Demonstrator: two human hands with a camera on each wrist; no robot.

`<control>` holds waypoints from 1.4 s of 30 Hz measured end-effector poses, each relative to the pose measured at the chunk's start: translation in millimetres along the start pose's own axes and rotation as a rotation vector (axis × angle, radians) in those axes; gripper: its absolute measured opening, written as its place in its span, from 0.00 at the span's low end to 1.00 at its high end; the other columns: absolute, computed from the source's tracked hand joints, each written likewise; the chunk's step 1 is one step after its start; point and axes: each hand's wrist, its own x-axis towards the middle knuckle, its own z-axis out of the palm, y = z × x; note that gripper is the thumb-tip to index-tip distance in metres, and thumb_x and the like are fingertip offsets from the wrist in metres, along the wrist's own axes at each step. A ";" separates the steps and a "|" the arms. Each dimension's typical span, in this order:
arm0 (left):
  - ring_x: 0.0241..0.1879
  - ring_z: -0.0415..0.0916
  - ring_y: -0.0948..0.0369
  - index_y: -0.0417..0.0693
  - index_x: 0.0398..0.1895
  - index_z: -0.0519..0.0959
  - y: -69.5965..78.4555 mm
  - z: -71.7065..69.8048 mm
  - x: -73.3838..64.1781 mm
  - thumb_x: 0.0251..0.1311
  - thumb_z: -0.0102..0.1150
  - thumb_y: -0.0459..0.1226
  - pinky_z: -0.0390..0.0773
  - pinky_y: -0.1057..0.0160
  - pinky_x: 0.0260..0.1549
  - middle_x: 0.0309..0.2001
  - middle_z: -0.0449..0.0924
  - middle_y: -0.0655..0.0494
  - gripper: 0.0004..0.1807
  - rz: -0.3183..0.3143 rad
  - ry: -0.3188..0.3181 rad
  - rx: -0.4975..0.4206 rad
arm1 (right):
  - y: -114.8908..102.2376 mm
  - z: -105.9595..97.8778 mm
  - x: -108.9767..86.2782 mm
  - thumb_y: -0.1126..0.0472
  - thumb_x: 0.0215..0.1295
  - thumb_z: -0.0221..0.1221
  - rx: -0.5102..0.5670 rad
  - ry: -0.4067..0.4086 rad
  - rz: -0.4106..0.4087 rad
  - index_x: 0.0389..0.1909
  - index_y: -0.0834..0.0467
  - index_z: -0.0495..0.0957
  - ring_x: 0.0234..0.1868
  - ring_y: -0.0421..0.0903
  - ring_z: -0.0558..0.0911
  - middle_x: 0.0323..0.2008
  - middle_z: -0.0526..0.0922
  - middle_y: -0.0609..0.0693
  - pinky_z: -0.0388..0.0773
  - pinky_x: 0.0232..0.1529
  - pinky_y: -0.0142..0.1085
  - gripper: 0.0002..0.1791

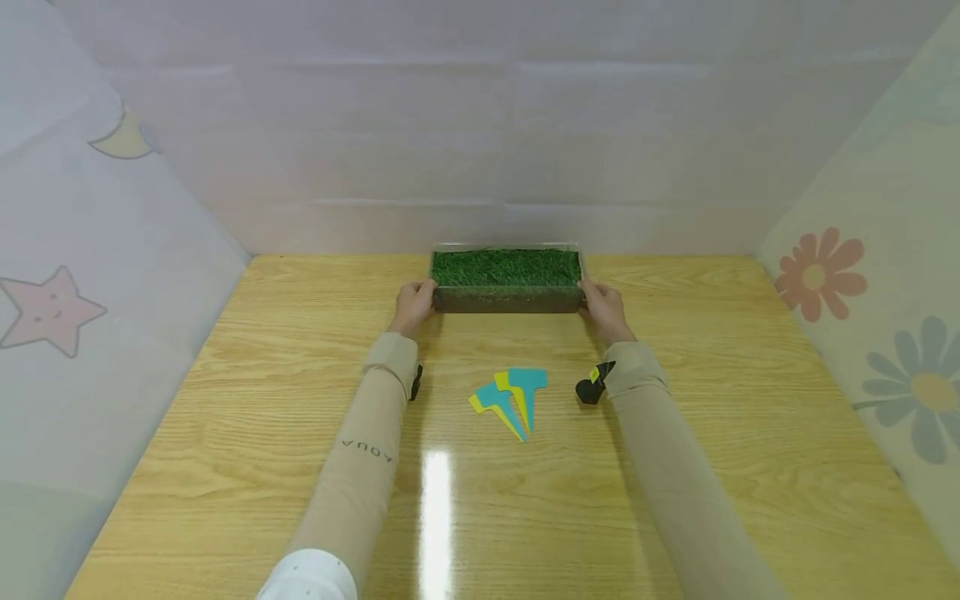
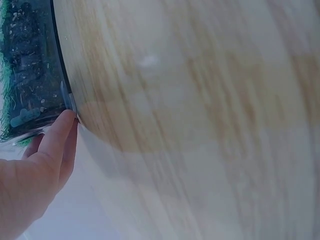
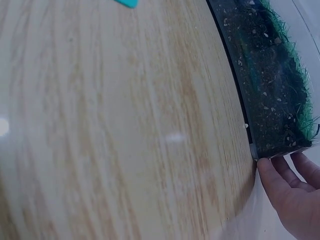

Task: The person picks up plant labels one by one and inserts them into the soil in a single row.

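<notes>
A clear rectangular planter box [image 1: 507,300] of dark soil topped with green grass stands at the far side of the wooden table. My left hand [image 1: 415,305] holds its left end, with fingertips [image 2: 66,119] at the lower corner in the left wrist view. At the opposite end my right hand [image 1: 604,308] grips the box, its thumb [image 3: 266,172] by the bottom corner and the other fingers along the end wall. Between my forearms lie several T-shaped plant labels [image 1: 529,379], teal and yellow, partly overlapping.
Behind the box rises a pale wall covering [image 1: 495,150], with printed side panels at left and right. The wooden tabletop [image 1: 300,333] reaches up to it. A black wrist camera [image 1: 591,390] sits at my right cuff.
</notes>
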 end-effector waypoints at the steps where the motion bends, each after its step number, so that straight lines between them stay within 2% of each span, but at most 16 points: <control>1: 0.15 0.55 0.64 0.35 0.57 0.67 1.0 -0.9 -1.2 0.68 0.39 0.43 0.70 0.53 0.47 0.12 0.57 0.60 0.22 -0.001 -0.007 0.005 | 0.2 -0.2 0.1 0.52 0.70 0.42 -0.013 -0.001 -0.005 0.65 0.67 0.57 0.62 0.54 0.62 0.63 0.57 0.62 0.63 0.60 0.40 0.29; 4: 0.19 0.58 0.62 0.36 0.56 0.68 3.8 -1.6 -3.9 0.67 0.38 0.43 0.70 0.52 0.45 0.17 0.60 0.57 0.23 0.003 -0.007 0.039 | 0.3 -0.8 0.3 0.52 0.70 0.42 -0.030 0.000 -0.014 0.64 0.66 0.58 0.62 0.54 0.62 0.62 0.58 0.61 0.63 0.60 0.41 0.28; 8: 0.18 0.56 0.62 0.38 0.51 0.71 2.7 1.2 -0.8 0.66 0.38 0.44 0.71 0.56 0.39 0.17 0.58 0.56 0.21 0.017 0.008 0.077 | 0.5 -3.8 2.0 0.51 0.70 0.42 -0.024 0.003 -0.019 0.65 0.67 0.57 0.62 0.55 0.62 0.62 0.58 0.62 0.63 0.60 0.41 0.30; 14: 0.14 0.52 0.63 0.40 0.37 0.72 0.8 3.6 2.3 0.66 0.38 0.43 0.70 0.58 0.34 0.12 0.54 0.58 0.16 0.038 0.008 0.097 | 2.4 -7.6 6.0 0.50 0.69 0.42 -0.041 0.011 -0.016 0.65 0.67 0.57 0.62 0.55 0.63 0.62 0.59 0.62 0.64 0.59 0.40 0.31; 17: 0.13 0.51 0.63 0.38 0.38 0.73 0.8 3.0 1.4 0.66 0.37 0.43 0.70 0.57 0.33 0.13 0.55 0.58 0.17 0.043 0.006 0.103 | 2.8 -7.7 5.4 0.49 0.69 0.42 -0.055 0.015 -0.016 0.64 0.66 0.59 0.61 0.55 0.64 0.60 0.60 0.61 0.65 0.58 0.41 0.30; 19: 0.16 0.54 0.62 0.37 0.43 0.73 1.3 2.2 -0.3 0.67 0.37 0.43 0.71 0.56 0.35 0.16 0.57 0.56 0.19 0.045 0.003 0.112 | 3.1 -7.2 4.5 0.49 0.69 0.42 -0.059 0.015 -0.017 0.64 0.65 0.60 0.60 0.55 0.64 0.59 0.61 0.61 0.65 0.58 0.41 0.30; 22: 0.25 0.62 0.58 0.36 0.48 0.71 2.5 0.6 -2.5 0.66 0.37 0.43 0.73 0.53 0.41 0.24 0.62 0.52 0.21 0.036 -0.001 0.114 | 3.8 -6.4 3.5 0.50 0.69 0.43 -0.064 0.012 -0.013 0.64 0.65 0.59 0.60 0.55 0.65 0.59 0.61 0.60 0.65 0.58 0.41 0.30; 26: 0.36 0.66 0.54 0.38 0.39 0.71 3.5 -1.3 -3.1 0.65 0.37 0.43 0.72 0.52 0.45 0.30 0.63 0.49 0.17 0.020 -0.005 0.105 | 4.1 -5.4 2.6 0.50 0.69 0.43 -0.068 0.004 -0.017 0.64 0.65 0.59 0.59 0.55 0.65 0.57 0.62 0.60 0.66 0.58 0.40 0.29; 29: 0.31 0.65 0.55 0.42 0.31 0.68 3.6 -2.6 -3.2 0.66 0.37 0.43 0.73 0.53 0.44 0.26 0.62 0.50 0.15 0.028 -0.014 0.112 | 4.2 -5.2 2.5 0.50 0.70 0.42 -0.074 0.001 -0.030 0.64 0.65 0.60 0.59 0.55 0.66 0.54 0.63 0.58 0.66 0.57 0.40 0.29; 34: 0.19 0.57 0.60 0.44 0.26 0.66 2.7 -5.0 -3.6 0.66 0.37 0.43 0.72 0.53 0.38 0.17 0.58 0.55 0.15 0.075 -0.026 0.126 | 4.1 -5.6 3.1 0.50 0.69 0.42 -0.071 -0.003 -0.037 0.63 0.64 0.61 0.58 0.55 0.66 0.50 0.64 0.55 0.66 0.57 0.40 0.28; 38: 0.14 0.53 0.63 0.46 0.21 0.64 0.3 -6.9 -1.8 0.66 0.37 0.43 0.71 0.54 0.34 0.13 0.56 0.57 0.17 0.114 -0.035 0.120 | 2.9 -6.1 2.8 0.50 0.69 0.43 -0.063 -0.012 -0.029 0.64 0.64 0.60 0.59 0.55 0.65 0.54 0.63 0.57 0.66 0.57 0.40 0.29; 42: 0.13 0.53 0.63 0.46 0.19 0.63 -0.1 -7.6 -1.2 0.66 0.37 0.43 0.74 0.54 0.36 0.12 0.56 0.58 0.18 0.122 -0.040 0.120 | 1.7 -7.3 2.5 0.50 0.69 0.43 -0.060 -0.027 -0.021 0.65 0.64 0.58 0.60 0.56 0.64 0.59 0.60 0.61 0.66 0.58 0.41 0.30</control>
